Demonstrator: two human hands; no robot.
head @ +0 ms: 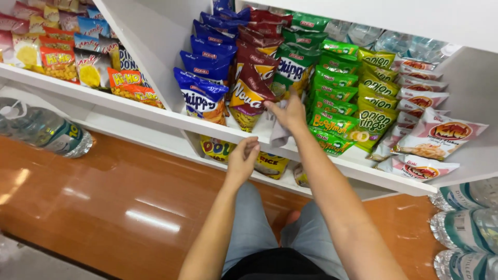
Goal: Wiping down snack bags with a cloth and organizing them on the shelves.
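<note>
Head view – we are crouched low before a white shelf (363, 167) packed with snack bags, knees over a glossy orange-brown floor (129, 197).

Right hand (287, 111): reaching in over the shelf board, fingers pinched on a pale grey cloth (280, 135). The cloth hangs down from the grip onto the bare strip of board in a narrow gap between rows. A maroon-and-yellow bag (252, 91) stands just to its left and the green bags (332, 124) just to its right. The fingertips touch or nearly touch the maroon bag's edge; we cannot tell which.

Left hand (243, 158): lower, at the shelf's front lip, curled into a loose fist. We see nothing in it. Just behind it, on the level below, lie yellow bags (270, 165).

Also noted: blue bags (201, 98) further left in the same bay, white bags with red print (436, 136) at the far right, wrapped water bottles (46, 132) on the floor to the left and more (467, 228) to the right.

Our reading – the work in hand looks like wiping the shelf board between the rows, and the cloth sits mid-gap with most of the board under bags. A further stroke would call for room. The gap is tight and the bags lean forward, so the cloth must stay flat on the board and the wrist low, or the front bags get nudged off the lip. The free left hand is well placed to steady or part them.
</note>
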